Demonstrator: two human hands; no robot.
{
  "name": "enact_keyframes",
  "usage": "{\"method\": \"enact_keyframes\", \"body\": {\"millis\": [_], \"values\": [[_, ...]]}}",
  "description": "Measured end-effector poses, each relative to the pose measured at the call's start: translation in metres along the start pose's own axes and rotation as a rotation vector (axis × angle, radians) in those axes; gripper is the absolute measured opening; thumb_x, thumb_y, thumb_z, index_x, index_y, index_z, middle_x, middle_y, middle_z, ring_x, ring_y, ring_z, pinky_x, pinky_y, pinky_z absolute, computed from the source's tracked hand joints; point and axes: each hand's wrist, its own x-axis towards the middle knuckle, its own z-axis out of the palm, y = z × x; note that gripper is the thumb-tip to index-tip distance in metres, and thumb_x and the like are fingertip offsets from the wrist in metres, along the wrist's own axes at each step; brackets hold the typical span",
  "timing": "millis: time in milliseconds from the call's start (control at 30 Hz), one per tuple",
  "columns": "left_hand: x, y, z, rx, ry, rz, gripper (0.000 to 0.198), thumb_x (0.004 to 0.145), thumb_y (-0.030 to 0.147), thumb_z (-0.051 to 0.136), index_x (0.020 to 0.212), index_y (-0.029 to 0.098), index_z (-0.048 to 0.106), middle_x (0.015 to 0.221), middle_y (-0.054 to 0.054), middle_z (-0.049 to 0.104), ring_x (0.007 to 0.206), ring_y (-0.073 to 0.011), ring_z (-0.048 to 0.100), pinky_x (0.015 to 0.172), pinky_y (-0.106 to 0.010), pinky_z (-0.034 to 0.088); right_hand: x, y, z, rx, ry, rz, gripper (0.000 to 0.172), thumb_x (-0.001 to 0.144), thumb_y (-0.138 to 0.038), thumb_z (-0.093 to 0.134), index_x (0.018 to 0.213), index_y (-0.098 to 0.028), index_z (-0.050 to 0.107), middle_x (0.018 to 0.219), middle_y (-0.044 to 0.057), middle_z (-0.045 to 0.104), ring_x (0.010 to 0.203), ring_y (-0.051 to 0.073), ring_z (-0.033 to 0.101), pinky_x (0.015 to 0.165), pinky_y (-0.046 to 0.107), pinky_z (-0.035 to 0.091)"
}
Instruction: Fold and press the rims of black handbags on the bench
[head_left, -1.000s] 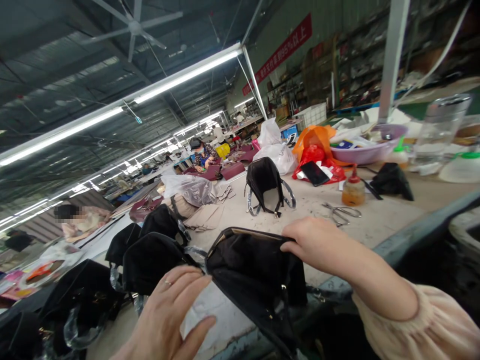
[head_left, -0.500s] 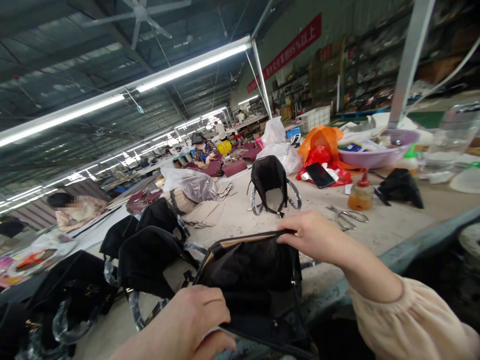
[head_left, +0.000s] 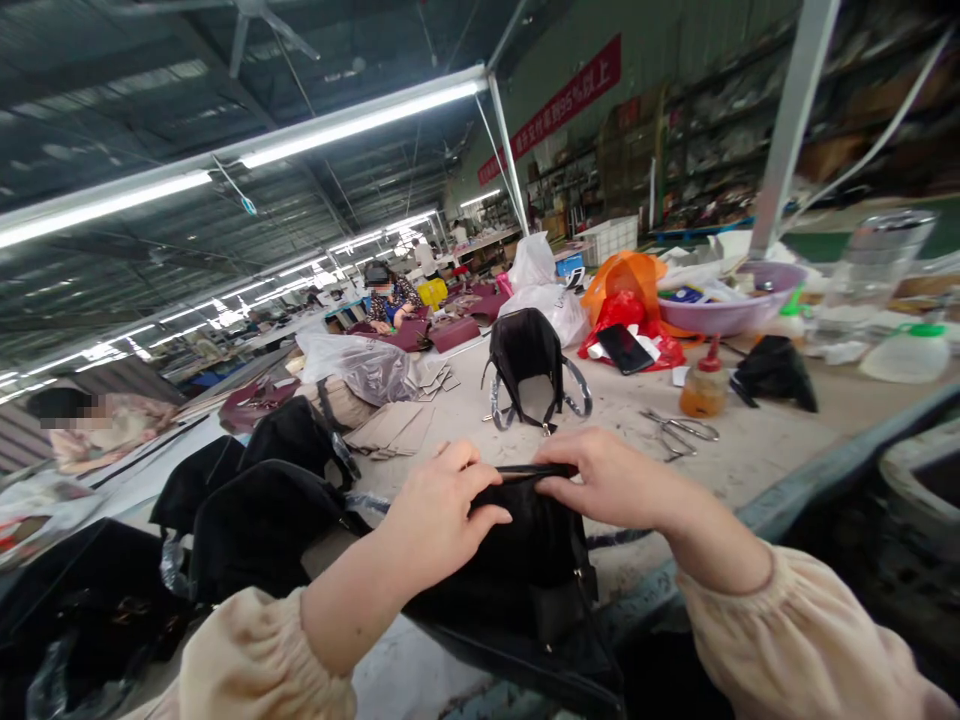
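A black bag lies at the table's near edge in front of me, with small metal fittings on its side. My left hand pinches the left part of its top rim, thumb towards me. On the right part of the same rim, my right hand is closed with thumb and fingers. A light lining edge shows between the hands. Just beyond stands another black bag with plastic-wrapped handles. Several more black bags sit to my left.
Scissors, a glue bottle with a red cap and a black phone lie at right. Behind them is a purple basin. Flat beige pieces and plastic bags lie further back. Co-workers sit at far tables.
My left hand has moved from the bag's near left side up to its top rim, close to my right hand. The rim has been drawn together. The view has shifted slightly right.
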Motion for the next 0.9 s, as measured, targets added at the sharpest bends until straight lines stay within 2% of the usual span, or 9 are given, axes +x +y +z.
{"method": "enact_keyframes", "body": {"millis": [100,200,333,500,667,800,900], "values": [[0.005,0.002,0.002,0.029,-0.021,0.051,0.014,0.082,0.033,0.066,0.083,0.020,0.070,0.089,-0.004,0.057,0.084,-0.0214,0.054,0.077,-0.037,0.047,0.002,-0.001,-0.002,0.056,-0.027,-0.021,0.016,0.085,-0.025,0.055,0.090,-0.019,0.069,0.077,0.001,0.067,0.072,0.015,0.057,0.067,0.025,0.040],[0.006,-0.003,0.006,0.021,0.030,0.079,0.019,0.084,0.032,0.064,0.071,0.019,0.069,0.090,-0.005,0.056,0.086,-0.0213,0.053,0.078,-0.037,0.045,0.003,0.001,-0.004,0.090,-0.022,-0.038,0.017,0.086,-0.027,0.057,0.094,-0.019,0.070,0.079,0.001,0.068,0.074,0.015,0.058,0.068,0.026,0.040],[0.004,-0.010,0.010,-0.122,0.110,0.024,0.016,0.083,0.025,0.064,0.070,0.017,0.067,0.103,-0.006,0.057,0.096,-0.0213,0.055,0.086,-0.036,0.044,-0.001,0.006,-0.006,0.173,-0.077,-0.037,0.025,0.086,-0.036,0.060,0.103,-0.021,0.070,0.086,0.002,0.069,0.077,0.016,0.060,0.069,0.026,0.042],[0.004,-0.010,0.011,-0.308,0.061,0.005,0.021,0.087,0.018,0.058,0.067,0.015,0.061,0.094,-0.003,0.063,0.078,-0.0121,0.059,0.075,-0.025,0.045,-0.003,0.006,-0.004,0.186,-0.063,-0.014,0.038,0.079,-0.051,0.066,0.104,-0.023,0.070,0.087,0.002,0.067,0.079,0.017,0.060,0.070,0.026,0.043],[0.007,-0.011,0.011,-0.315,0.062,0.003,0.024,0.088,0.019,0.057,0.065,0.015,0.057,0.082,-0.002,0.063,0.073,-0.0115,0.058,0.071,-0.023,0.044,0.003,0.001,0.006,0.058,0.077,-0.011,0.027,0.081,-0.043,0.067,0.100,-0.026,0.072,0.085,0.001,0.064,0.077,0.015,0.058,0.071,0.026,0.041],[0.007,-0.013,0.012,-0.313,0.046,0.003,0.026,0.088,0.019,0.057,0.062,0.015,0.054,0.078,-0.002,0.062,0.070,-0.0117,0.056,0.068,-0.023,0.043,0.007,0.002,0.012,0.069,0.110,-0.015,0.020,0.083,-0.042,0.066,0.085,-0.024,0.074,0.074,-0.001,0.060,0.069,0.013,0.055,0.063,0.024,0.038],[0.008,-0.012,0.012,-0.314,0.042,-0.002,0.028,0.088,0.018,0.056,0.061,0.015,0.052,0.075,-0.002,0.060,0.068,-0.0116,0.055,0.066,-0.023,0.042,0.009,0.004,0.014,0.119,0.112,-0.025,0.020,0.083,-0.041,0.066,0.082,-0.022,0.074,0.072,-0.001,0.060,0.068,0.012,0.055,0.062,0.024,0.037]]}}
